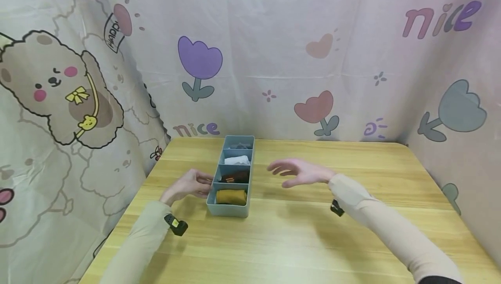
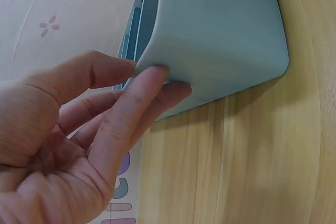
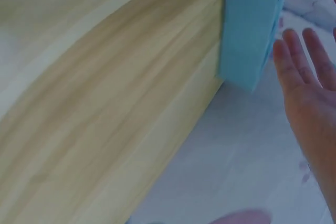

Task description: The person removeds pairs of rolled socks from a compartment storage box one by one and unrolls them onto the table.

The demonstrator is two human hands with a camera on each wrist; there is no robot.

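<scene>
A narrow blue-grey storage box (image 1: 228,210) with divided compartments stands on the table. Its front compartment holds a rolled mustard cloth (image 1: 231,196). Behind that lies a dark brown item (image 1: 238,176) with small orange marks, then a white folded cloth (image 1: 236,160), then a greyish item (image 1: 239,146) too small to identify. My left hand (image 1: 190,184) is at the box's left side, with bent fingers (image 2: 137,95) touching near its rim; no grip round the wall is plain. To the right of the box, my right hand (image 1: 301,172) hovers apart from it, fingers spread and holding nothing.
The box stands on a light wooden table (image 1: 297,240). Patterned curtains (image 1: 266,58) hang behind the table and along both sides. Each sleeve carries a small black wrist camera (image 1: 176,225).
</scene>
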